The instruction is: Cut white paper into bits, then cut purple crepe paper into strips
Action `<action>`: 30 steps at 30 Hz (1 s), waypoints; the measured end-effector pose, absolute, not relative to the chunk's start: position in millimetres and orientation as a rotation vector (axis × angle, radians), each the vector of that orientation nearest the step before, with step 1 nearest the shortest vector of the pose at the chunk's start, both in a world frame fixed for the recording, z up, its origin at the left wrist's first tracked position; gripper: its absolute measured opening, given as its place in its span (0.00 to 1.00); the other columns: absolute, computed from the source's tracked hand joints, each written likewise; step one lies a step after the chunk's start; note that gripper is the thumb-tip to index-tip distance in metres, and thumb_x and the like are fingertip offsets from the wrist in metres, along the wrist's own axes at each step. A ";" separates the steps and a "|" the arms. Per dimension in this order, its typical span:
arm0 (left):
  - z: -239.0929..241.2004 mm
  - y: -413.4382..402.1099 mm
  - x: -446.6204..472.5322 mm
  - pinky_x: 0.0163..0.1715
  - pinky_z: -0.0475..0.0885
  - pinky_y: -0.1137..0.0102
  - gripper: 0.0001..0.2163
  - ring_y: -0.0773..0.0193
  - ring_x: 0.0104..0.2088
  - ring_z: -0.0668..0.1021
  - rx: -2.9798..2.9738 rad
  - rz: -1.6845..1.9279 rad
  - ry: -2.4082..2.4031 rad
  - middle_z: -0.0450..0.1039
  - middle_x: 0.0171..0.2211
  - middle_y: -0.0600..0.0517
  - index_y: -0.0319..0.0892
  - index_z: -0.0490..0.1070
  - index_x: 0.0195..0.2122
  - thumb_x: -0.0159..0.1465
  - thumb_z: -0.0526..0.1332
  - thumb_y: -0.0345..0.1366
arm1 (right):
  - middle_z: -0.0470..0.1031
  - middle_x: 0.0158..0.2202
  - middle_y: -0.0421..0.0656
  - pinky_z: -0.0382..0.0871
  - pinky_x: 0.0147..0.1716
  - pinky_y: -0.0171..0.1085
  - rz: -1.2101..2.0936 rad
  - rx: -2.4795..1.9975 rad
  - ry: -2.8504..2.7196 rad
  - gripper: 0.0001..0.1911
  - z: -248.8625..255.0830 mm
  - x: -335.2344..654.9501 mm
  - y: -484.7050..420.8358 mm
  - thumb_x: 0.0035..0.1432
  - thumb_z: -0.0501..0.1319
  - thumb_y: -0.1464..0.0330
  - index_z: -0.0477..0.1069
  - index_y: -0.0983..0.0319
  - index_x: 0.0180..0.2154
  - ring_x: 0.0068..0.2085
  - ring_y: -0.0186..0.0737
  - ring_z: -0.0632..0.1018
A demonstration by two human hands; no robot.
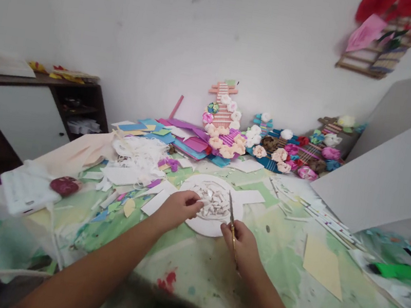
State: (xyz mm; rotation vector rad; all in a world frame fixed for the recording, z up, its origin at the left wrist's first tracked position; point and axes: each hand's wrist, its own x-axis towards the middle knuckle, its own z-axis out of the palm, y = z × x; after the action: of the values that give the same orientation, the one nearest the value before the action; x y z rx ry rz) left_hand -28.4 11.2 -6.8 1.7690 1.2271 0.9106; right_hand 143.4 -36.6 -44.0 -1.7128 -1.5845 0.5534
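Note:
A round white board (209,228) lies on the table before me, with a heap of small whitish cut pieces (217,203) inside its raised ring. At the heap's left side is my left hand (179,211), thumb and fingers pinched together; whatever they hold is too small to make out. My right hand (243,246), at the board's lower right edge, is closed around a slim pointed tool (233,220) with a dark blade-like end and a gold handle. Its tip points up and away, over the board's right part. The blur hides whether it is scissors or tweezers.
Coloured paper sheets (186,143) and shredded white strips (139,151) lie behind left. Paper-flower crafts (230,121) lean along the wall. White sticks (325,220), a yellow card (322,266) and a green object (395,271) lie right. A white device (30,189) sits left.

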 end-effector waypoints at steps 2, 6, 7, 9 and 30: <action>1.5 16.4 -16.2 0.23 0.63 0.74 0.11 0.69 0.19 0.69 1.656 1.028 1.245 0.64 0.16 0.55 0.39 0.64 0.22 0.50 0.53 0.42 | 0.58 0.18 0.36 0.51 0.20 0.31 0.519 -1.697 -1.594 0.15 -38.1 137.6 -34.1 0.46 0.50 0.57 0.57 0.61 0.19 0.21 0.31 0.60; 16.1 25.8 15.3 0.19 0.64 0.75 0.11 0.70 0.18 0.68 1.462 1.202 1.165 0.63 0.17 0.56 0.38 0.63 0.23 0.51 0.52 0.42 | 0.62 0.18 0.36 0.51 0.20 0.30 0.487 -1.633 -1.605 0.14 -22.3 128.5 -25.2 0.45 0.51 0.57 0.59 0.61 0.20 0.21 0.30 0.62; 17.2 26.3 20.6 0.19 0.64 0.76 0.12 0.71 0.18 0.68 1.445 1.232 1.112 0.62 0.17 0.56 0.38 0.63 0.23 0.51 0.52 0.43 | 0.63 0.19 0.36 0.51 0.20 0.30 0.479 -1.635 -1.604 0.14 -18.9 128.2 -24.5 0.45 0.51 0.57 0.59 0.61 0.21 0.22 0.30 0.62; 15.6 25.5 25.7 0.21 0.65 0.75 0.12 0.72 0.19 0.68 1.425 1.279 1.023 0.63 0.18 0.55 0.38 0.63 0.25 0.52 0.52 0.43 | 0.63 0.19 0.37 0.50 0.20 0.30 0.473 -1.666 -1.602 0.15 -14.3 130.3 -25.4 0.46 0.50 0.55 0.58 0.60 0.22 0.22 0.31 0.63; -19.1 26.8 15.6 0.21 0.64 0.75 0.09 0.72 0.18 0.68 1.252 1.210 0.849 0.64 0.17 0.55 0.37 0.64 0.24 0.49 0.56 0.40 | 0.65 0.20 0.39 0.47 0.20 0.30 0.427 -1.901 -1.938 0.18 -26.8 144.7 -26.0 0.50 0.46 0.56 0.57 0.62 0.20 0.21 0.30 0.62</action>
State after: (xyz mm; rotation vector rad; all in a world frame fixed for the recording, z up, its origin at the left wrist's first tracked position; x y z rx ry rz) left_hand 15.6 26.8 -19.1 1.2523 0.8494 1.2103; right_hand 144.7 -26.0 -26.8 -1.9009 -1.9379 0.4267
